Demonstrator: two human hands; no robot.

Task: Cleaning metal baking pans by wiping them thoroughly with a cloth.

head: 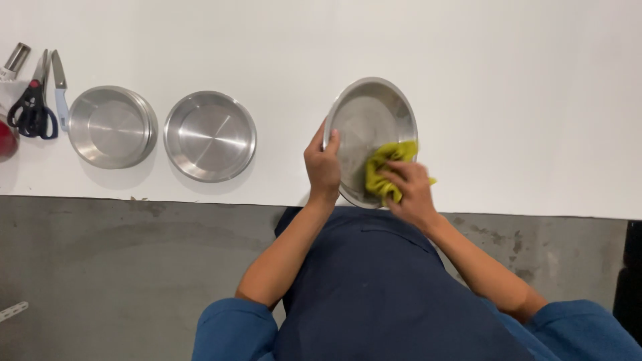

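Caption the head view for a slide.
Left hand tilts a steel plate while right hand presses a yellow-green cloth inside.

My left hand (324, 165) is up at eleven o'clock from my chest, fingers curled closed in a pinch, thumb on top, forearm bare and bent at the elbow. My right hand (411, 187) sits at one o'clock, palm down, fingers bunched closed, wrist angled inward.

Two steel pans (112, 126) (210, 136), scissors (31, 100), a knife (59, 87) (pale-handled) — all on the white table (535, 100).
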